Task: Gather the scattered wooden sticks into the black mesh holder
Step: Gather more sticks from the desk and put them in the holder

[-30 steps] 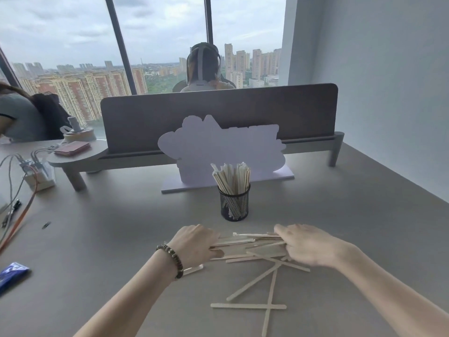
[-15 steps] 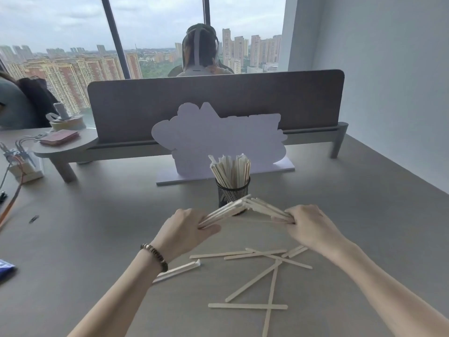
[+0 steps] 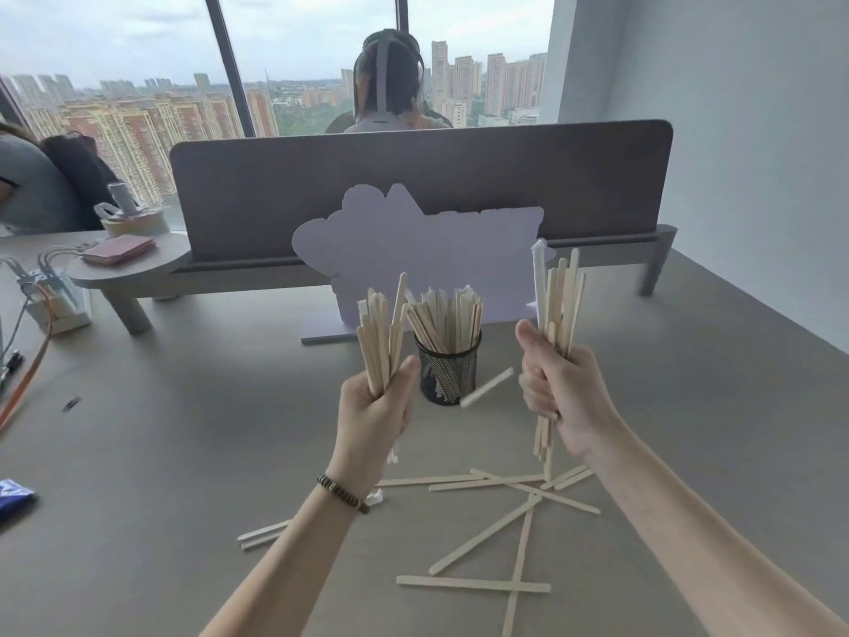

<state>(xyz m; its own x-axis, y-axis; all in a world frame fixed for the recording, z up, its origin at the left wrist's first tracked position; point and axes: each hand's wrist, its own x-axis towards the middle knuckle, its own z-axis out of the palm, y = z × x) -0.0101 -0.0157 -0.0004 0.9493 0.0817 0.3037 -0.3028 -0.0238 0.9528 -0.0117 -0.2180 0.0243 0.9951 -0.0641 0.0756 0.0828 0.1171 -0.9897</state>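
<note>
The black mesh holder (image 3: 448, 372) stands upright mid-table, packed with wooden sticks. My left hand (image 3: 374, 406) is shut on an upright bundle of sticks (image 3: 383, 333) just left of the holder. To the holder's right, my right hand (image 3: 563, 388) grips a second upright bundle (image 3: 558, 305). One loose stick (image 3: 487, 387) appears tilted beside the holder's right wall, blurred. Several scattered sticks (image 3: 487, 531) lie flat on the table in front of me, below both hands.
A grey desk divider (image 3: 574, 186) with a pale cut-out sign (image 3: 413, 259) stands behind the holder. At the left are cables and a white box (image 3: 50, 305), a small clip (image 3: 71, 403) and a blue packet (image 3: 11, 498). A person sits beyond the divider.
Both hands have lifted off the table, split apart and turned their stick bundles upright, one on each side of the holder. One stick has come loose near the holder.
</note>
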